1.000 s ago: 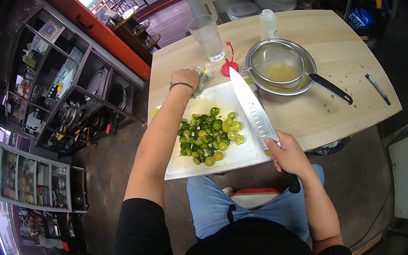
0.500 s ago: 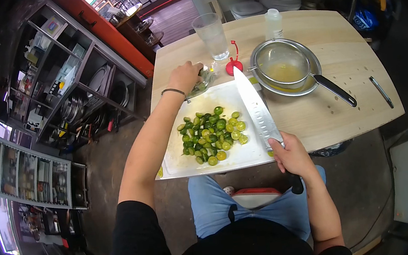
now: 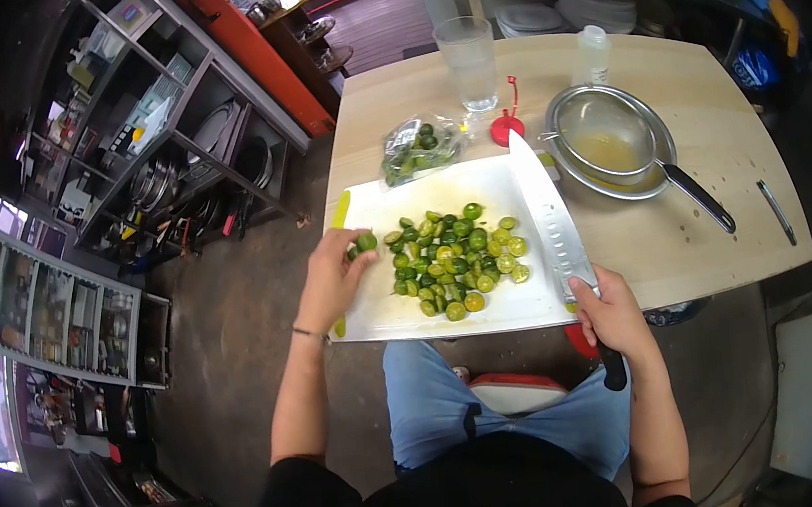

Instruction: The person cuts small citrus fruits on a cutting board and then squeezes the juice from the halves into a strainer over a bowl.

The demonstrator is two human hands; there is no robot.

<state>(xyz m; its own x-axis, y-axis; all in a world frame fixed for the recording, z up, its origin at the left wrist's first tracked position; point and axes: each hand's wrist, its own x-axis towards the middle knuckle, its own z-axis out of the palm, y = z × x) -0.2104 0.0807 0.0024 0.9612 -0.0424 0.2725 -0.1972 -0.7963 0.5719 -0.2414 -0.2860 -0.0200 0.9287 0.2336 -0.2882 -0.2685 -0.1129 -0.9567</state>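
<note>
My left hand [image 3: 336, 273] is closed on small green limes [image 3: 363, 245] at the left side of the white cutting board [image 3: 419, 188]. My right hand [image 3: 610, 312] grips the black handle of a large kitchen knife [image 3: 553, 222]. Its blade lies along the board's right side, tip pointing away from me. Between my hands, a heap of halved limes [image 3: 447, 261] covers the middle of the board, some with yellow-green cut faces showing. A clear plastic bag [image 3: 421, 149] with whole limes lies just behind the board.
Right of the board, a strainer [image 3: 606, 134] sits over a metal bowl [image 3: 656, 115] holding yellowish juice. Behind stand a glass of water [image 3: 471, 64], a red-capped item [image 3: 507, 129] and a small bottle [image 3: 594, 56]. A pen [image 3: 777, 213] lies at the table's right.
My left hand has left the plastic bag and come back toward me to the board's left edge, now holding green limes. The knife stays in my right hand at the board's right side.
</note>
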